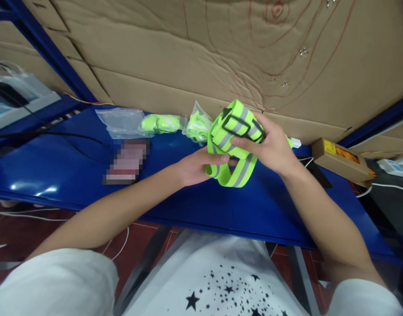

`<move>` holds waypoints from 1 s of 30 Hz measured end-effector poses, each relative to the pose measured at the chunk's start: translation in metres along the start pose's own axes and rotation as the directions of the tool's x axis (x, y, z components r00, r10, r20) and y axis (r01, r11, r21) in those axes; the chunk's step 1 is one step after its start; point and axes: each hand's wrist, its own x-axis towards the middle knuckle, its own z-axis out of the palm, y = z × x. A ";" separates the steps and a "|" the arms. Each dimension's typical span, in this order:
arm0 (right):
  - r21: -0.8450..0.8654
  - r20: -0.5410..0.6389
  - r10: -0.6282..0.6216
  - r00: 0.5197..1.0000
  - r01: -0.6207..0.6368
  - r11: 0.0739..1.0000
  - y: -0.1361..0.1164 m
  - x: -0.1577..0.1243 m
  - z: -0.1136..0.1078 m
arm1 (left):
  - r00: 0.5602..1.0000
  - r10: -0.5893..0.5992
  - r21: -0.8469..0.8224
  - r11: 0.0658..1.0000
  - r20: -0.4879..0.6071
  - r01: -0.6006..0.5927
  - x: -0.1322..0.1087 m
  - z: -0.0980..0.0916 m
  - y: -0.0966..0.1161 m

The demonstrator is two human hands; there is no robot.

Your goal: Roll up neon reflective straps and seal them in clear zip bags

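Observation:
A neon-green strap with grey reflective stripes and a black buckle (232, 131) is folded into a bundle above the blue table (73, 175). My right hand (270, 147) is closed over the bundle's top and right side, thumb across the stripes. My left hand (196, 166) grips its lower left loops from below. Both hands hold it just above the table surface.
Behind the hands lie a bagged green strap (198, 125), another rolled green strap (162, 123) and an empty clear plastic bag (122, 120). A blurred flat object (127, 162) lies left. A small cardboard box (341, 159) and white cables sit at right. Cardboard sheets form the back wall.

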 end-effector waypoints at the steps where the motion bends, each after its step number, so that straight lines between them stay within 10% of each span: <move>1: 0.092 0.023 0.061 0.998 -0.063 0.994 0.001 0.001 -0.002 | 1.000 -0.026 0.009 1.000 0.001 0.026 0.001 -0.002 -0.001; 10: 0.310 0.129 0.195 0.972 -0.226 0.923 -0.004 -0.002 0.013 | 0.977 -0.209 -0.044 0.977 0.037 0.210 -0.003 0.012 -0.019; 19: 0.395 0.335 0.243 0.911 -0.369 0.841 -0.034 -0.002 -0.026 | 0.964 -0.220 0.564 0.820 0.147 0.101 -0.002 -0.003 0.003; 25: 0.134 0.279 0.138 0.950 -0.181 0.974 -0.034 -0.005 -0.027 | 0.997 0.066 0.622 0.780 0.035 -0.074 -0.003 -0.005 0.013; 30: 0.184 0.276 0.129 0.952 -0.184 0.965 -0.026 -0.005 -0.009 | 0.943 0.332 0.624 0.737 -0.001 -0.259 -0.007 -0.002 0.014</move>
